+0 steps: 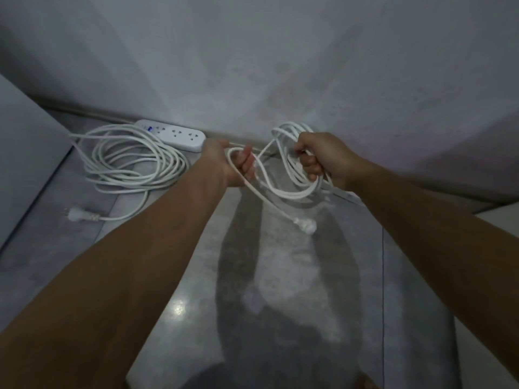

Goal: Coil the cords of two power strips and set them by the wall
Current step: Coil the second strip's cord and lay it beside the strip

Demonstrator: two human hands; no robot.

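One white power strip (179, 134) lies on the floor against the wall, at the left. Its cord (132, 161) rests beside it in a loose coil, and its plug (77, 214) lies nearer to me. My right hand (320, 160) grips a bundle of loops of the second white cord (292, 130) above the floor. My left hand (234, 162) holds a single loop of that same cord. The cord's free end hangs down between my hands to its plug (306, 226). Part of the second strip (346, 195) peeks out below my right wrist.
A grey wall (280, 66) rises straight ahead and meets the shiny grey floor (182, 276) at a skirting line. A pale panel (25, 164) stands at the left edge. My shadow falls across the floor in the middle.
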